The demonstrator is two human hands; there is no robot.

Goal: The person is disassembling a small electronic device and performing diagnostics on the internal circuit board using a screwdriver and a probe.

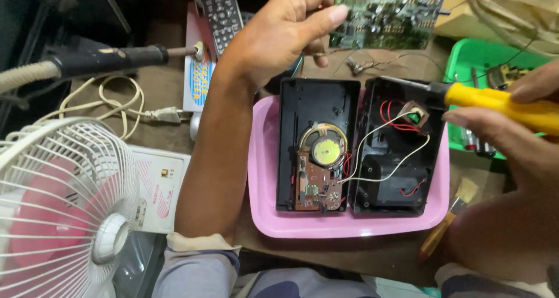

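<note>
Nearest of all, a white table fan with pink blades was seen at the lower left corner, and a white box lay just beside it. Between the two forearms a pink tray was set on the brown bench, and an opened black radio case was laid in it in two halves. A round speaker and a small brown circuit board were held in the left half, while red and white wires were led across into the right half.

A yellow-handled soldering iron was gripped in the right hand, thumb below and fingers above, and its dark tip was pointed leftward over the upper edge of the right half, near a small square part on the red wires. A brush with a wooden handle lay below that hand, just outside the tray.

Farther off, the left hand was raised above the case with its fingers curled; whether anything was pinched in them could not be told. A green circuit board lay just right of its fingertips, a remote control just left of its wrist, and a green tray beyond the iron. A black tool with a corrugated hose rested well to the left.
</note>
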